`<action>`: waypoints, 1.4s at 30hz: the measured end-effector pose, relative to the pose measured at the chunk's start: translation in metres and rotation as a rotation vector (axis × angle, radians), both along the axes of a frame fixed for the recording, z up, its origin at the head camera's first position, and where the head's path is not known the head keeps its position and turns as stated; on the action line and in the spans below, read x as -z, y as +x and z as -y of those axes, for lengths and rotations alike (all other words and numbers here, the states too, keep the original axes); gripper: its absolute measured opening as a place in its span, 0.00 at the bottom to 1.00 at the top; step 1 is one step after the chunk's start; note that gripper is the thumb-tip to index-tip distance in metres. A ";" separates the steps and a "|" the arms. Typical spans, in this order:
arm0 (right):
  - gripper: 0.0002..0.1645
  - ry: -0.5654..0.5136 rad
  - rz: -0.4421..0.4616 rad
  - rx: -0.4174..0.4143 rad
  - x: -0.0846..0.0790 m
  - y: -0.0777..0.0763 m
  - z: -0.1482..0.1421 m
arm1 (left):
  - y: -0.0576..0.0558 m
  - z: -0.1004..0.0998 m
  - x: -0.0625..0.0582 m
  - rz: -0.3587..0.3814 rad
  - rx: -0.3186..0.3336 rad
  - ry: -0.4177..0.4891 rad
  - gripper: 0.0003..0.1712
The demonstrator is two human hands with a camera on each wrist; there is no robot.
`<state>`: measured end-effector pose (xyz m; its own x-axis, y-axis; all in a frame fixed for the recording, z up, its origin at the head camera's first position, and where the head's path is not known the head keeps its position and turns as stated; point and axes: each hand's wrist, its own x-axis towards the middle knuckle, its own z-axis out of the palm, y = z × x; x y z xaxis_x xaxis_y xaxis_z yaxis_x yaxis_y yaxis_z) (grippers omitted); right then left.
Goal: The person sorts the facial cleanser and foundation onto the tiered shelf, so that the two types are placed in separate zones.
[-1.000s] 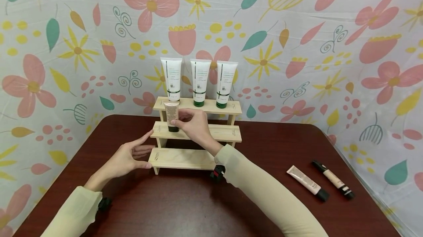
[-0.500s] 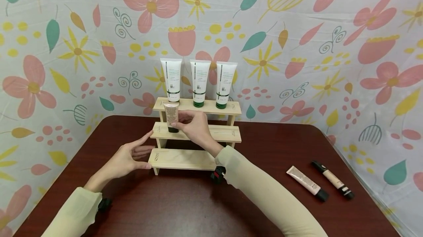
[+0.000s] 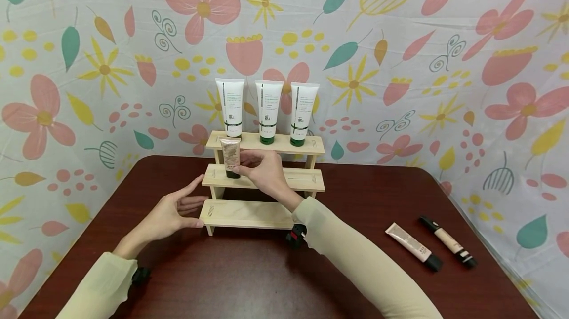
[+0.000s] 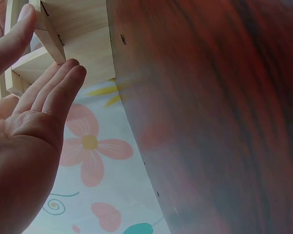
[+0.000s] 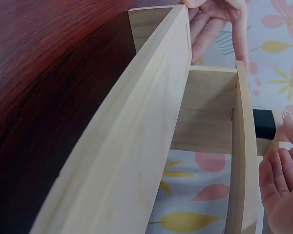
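A wooden three-step display rack [image 3: 249,213] stands on the table. On the left end of its middle step, a small beige squeeze tube [image 3: 230,155] stands upright on its black cap [image 5: 264,124]. My right hand [image 3: 265,173] holds this tube low at its right edge, thumb in front and index finger behind. My left hand [image 3: 162,215] is at the rack's left side, fingers extended, with its index fingertip at the middle step and thumb at the bottom step. In the left wrist view the left fingers [image 4: 53,97] lie straight along the rack's side panel.
White squeeze tubes with green caps stand on the top step: left [image 3: 231,106], middle [image 3: 268,111] and right [image 3: 304,111]. Lying on the table [image 3: 213,279] at the right are another beige tube [image 3: 411,245] and a slim black-capped tube [image 3: 448,242]. A flower-patterned cloth [image 3: 378,22] hangs behind.
My right hand has shifted slightly right, its thumb now nearer the edge of the beige tube. The tube stays in place on the middle step. My left hand is almost still.
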<state>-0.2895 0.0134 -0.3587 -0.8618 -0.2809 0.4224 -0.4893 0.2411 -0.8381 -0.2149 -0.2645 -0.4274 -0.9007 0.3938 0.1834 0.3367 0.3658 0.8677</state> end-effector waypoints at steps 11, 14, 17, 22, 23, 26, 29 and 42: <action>0.18 0.008 -0.009 0.005 0.000 0.008 -0.020 | 0.000 0.001 0.001 -0.004 0.003 0.010 0.67; 0.17 0.011 -0.027 0.010 0.001 0.010 -0.027 | 0.000 0.001 0.001 -0.010 0.006 0.010 0.66; 0.17 0.013 -0.036 0.010 0.003 0.012 -0.037 | 0.000 0.001 0.000 -0.020 0.012 0.009 0.66; 0.17 0.023 -0.035 0.015 0.005 0.017 -0.056 | 0.000 0.000 0.000 -0.037 0.018 0.004 0.65; 0.17 0.024 -0.039 0.017 0.004 0.019 -0.060 | 0.000 0.000 0.000 -0.038 0.017 0.001 0.65; 0.17 0.036 -0.065 0.022 0.003 0.025 -0.074 | 0.000 0.000 0.000 -0.034 0.016 -0.002 0.65; 0.17 0.044 -0.091 0.028 0.000 0.031 -0.090 | 0.001 -0.001 -0.001 -0.027 0.013 -0.008 0.65; 0.21 0.076 -0.106 0.095 0.000 0.058 -0.168 | 0.001 -0.002 -0.001 -0.053 0.011 -0.019 0.65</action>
<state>-0.2320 0.1813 -0.3589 -0.8380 -0.2346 0.4927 -0.5457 0.3518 -0.7606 -0.2135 -0.2627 -0.4265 -0.8853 0.4079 0.2232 0.3862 0.3779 0.8414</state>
